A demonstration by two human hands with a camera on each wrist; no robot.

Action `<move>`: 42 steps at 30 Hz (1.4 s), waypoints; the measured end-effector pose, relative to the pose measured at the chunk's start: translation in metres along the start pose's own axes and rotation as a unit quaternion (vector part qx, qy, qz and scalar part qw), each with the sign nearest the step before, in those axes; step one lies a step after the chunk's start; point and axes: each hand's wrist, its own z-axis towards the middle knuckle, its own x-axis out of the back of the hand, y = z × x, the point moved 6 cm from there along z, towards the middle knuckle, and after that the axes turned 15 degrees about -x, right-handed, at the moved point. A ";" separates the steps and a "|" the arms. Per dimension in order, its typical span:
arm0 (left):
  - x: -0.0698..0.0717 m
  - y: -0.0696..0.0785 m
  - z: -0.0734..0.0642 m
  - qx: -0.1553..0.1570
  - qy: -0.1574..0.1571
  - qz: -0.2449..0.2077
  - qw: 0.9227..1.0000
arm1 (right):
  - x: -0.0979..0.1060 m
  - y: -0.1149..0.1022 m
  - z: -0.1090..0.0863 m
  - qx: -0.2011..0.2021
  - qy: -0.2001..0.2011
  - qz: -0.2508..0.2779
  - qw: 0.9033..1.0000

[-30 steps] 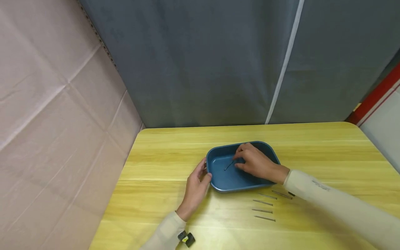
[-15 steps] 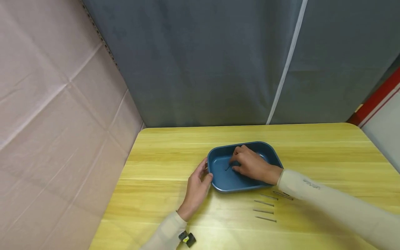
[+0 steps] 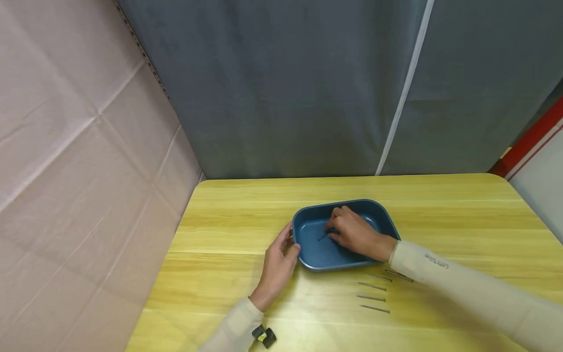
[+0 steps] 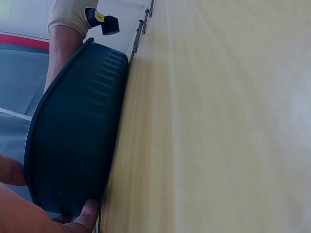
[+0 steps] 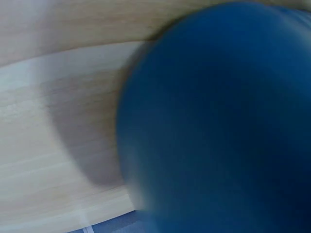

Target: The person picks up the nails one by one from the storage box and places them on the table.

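A blue rectangular tray (image 3: 314,252) with rounded corners lies on the wooden table. My left hand (image 3: 275,268) holds its left end, thumb at the rim and fingers against the outer wall; the left wrist view shows the thumb (image 4: 12,171) and a fingertip low on the tray's outside (image 4: 73,131). Inside the tray, my right hand (image 3: 354,233) pinches a thin nail (image 3: 322,237), whose lower end points left and down close over the tray floor. The rest of that nail is hidden by the fingers. Only the tray's blue side (image 5: 204,126) fills most of the right wrist view.
Several nails lie in a loose column in front of the tray, among them a near nail (image 3: 374,309) and another nail (image 3: 399,275) beside the right sleeve. A grey curtain (image 3: 281,98) stands behind the table (image 3: 237,210), and a pinkish sheet (image 3: 88,171) hangs at left.
My right hand has shifted slightly left and lower inside the tray, and less of the nail shows beyond its fingers. The left hand keeps its hold on the tray's end.
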 end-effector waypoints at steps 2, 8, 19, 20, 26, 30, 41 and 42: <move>0.000 0.000 0.000 0.000 -0.001 -0.001 1.000 | 0.001 0.001 -0.001 0.005 0.014 -0.010 1.000; -0.001 0.000 0.000 0.000 0.000 0.001 1.000 | 0.018 -0.017 -0.008 -0.007 0.005 -0.051 0.999; -0.002 0.001 0.001 0.000 0.006 -0.003 1.000 | 0.030 -0.026 -0.015 -0.026 -0.004 -0.049 0.998; -0.002 0.002 0.001 0.000 0.007 -0.003 1.000 | 0.033 -0.026 -0.016 -0.034 -0.005 -0.040 0.999; -0.001 0.002 0.000 0.002 0.010 -0.001 1.000 | 0.046 -0.027 -0.023 -0.072 -0.004 0.002 0.997; -0.001 0.003 0.000 0.003 0.011 -0.001 1.000 | 0.055 -0.027 -0.029 -0.085 0.004 0.036 0.996; -0.002 0.004 0.000 0.002 0.012 0.003 1.000 | 0.075 -0.030 -0.053 -0.120 0.014 0.119 0.986; -0.002 0.004 0.000 0.002 0.012 0.003 1.000 | 0.077 -0.030 -0.056 -0.121 0.018 0.124 0.985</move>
